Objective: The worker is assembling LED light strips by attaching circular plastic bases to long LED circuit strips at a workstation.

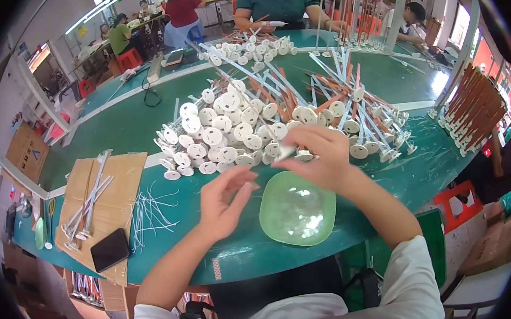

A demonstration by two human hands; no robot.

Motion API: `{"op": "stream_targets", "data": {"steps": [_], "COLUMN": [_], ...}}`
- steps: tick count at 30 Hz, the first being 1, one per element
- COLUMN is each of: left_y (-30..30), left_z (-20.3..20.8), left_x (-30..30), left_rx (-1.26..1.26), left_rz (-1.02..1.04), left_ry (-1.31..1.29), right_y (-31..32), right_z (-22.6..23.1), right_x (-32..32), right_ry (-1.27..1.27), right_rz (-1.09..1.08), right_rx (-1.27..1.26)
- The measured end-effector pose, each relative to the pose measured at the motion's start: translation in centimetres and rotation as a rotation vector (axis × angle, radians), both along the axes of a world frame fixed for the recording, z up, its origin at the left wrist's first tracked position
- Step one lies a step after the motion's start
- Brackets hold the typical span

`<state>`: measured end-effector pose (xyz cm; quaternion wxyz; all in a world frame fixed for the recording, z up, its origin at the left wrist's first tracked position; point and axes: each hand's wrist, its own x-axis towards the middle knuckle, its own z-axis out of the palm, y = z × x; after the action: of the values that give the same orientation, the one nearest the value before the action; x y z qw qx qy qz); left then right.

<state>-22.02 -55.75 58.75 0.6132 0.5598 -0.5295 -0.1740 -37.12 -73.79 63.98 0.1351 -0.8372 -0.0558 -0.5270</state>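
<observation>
My right hand [322,158] hovers over the far edge of a light green square bowl [268,219]. Its thumb and fingers pinch a small whitish piece [284,152], too blurred to name. In the bowl lie small clear, shiny bits. My left hand [224,200] is left of the bowl, fingers curved and apart, with nothing seen in it. Just beyond both hands spreads a large heap of white round discs [212,136] on stems. Grey and brown strips [277,96] stick out of the heap toward the back and right.
On the left, cardboard [76,176] bears several metal strips [94,198] and a black phone [110,250]; thin white ties [148,214] lie beside it. A rack of brown strips [475,109] stands at the right edge. Across the table sits a person in green [275,7], with another disc pile [254,50] nearby.
</observation>
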Motion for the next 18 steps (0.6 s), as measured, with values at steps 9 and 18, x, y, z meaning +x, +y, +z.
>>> {"op": "stream_targets", "data": {"steps": [9,18], "left_y": [0.6,1.3], "left_z": [0.9,-0.5], "left_x": [-2.6,-1.0], "left_rx": [0.009,0.048], "left_rz": [-0.522,-0.491], "left_ry": [0.635,0.728], "right_y": [3.8,4.9], "right_z": [-2.7,-3.1], "right_x": [-0.7,-0.4], "right_ry": [-0.007,0.02], "right_rz": [0.181,0.234], "right_rx": [0.054,-0.048]}}
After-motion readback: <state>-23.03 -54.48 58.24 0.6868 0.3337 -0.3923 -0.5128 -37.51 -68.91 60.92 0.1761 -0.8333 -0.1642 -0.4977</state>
